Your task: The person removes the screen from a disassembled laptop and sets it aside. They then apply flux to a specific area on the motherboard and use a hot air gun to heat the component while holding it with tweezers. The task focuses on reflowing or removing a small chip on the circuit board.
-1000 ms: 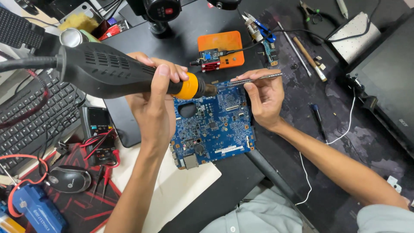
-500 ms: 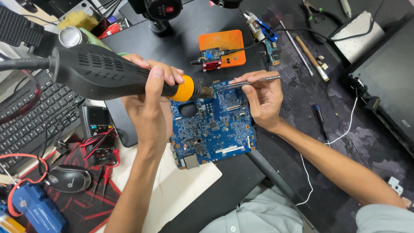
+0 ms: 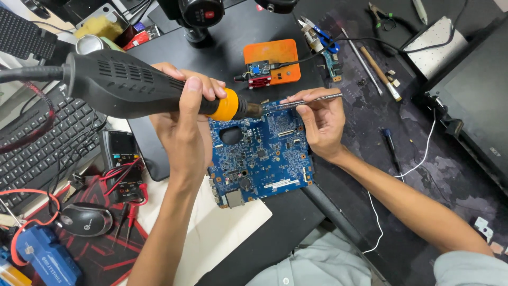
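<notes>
A blue circuit board (image 3: 260,154) lies flat on the dark mat in front of me. My left hand (image 3: 182,116) grips a black hot-air tool (image 3: 124,87) with an orange collar. Its metal nozzle (image 3: 253,110) points at the board's top edge. My right hand (image 3: 320,119) holds metal tweezers (image 3: 312,100) whose tips meet the nozzle just above the board's upper rim. The heel of my right hand rests at the board's right edge.
A small orange pad (image 3: 272,58) with a module sits behind the board. A black keyboard (image 3: 37,143), a multimeter (image 3: 120,156) with red leads and a mouse (image 3: 84,218) lie left. A white sheet (image 3: 217,233) lies under the board's corner. Loose tools (image 3: 381,71) lie to the right.
The hot-air tool has shifted slightly left and its nozzle has closed in on the tweezers' tips. My right hand stays by the board's top right.
</notes>
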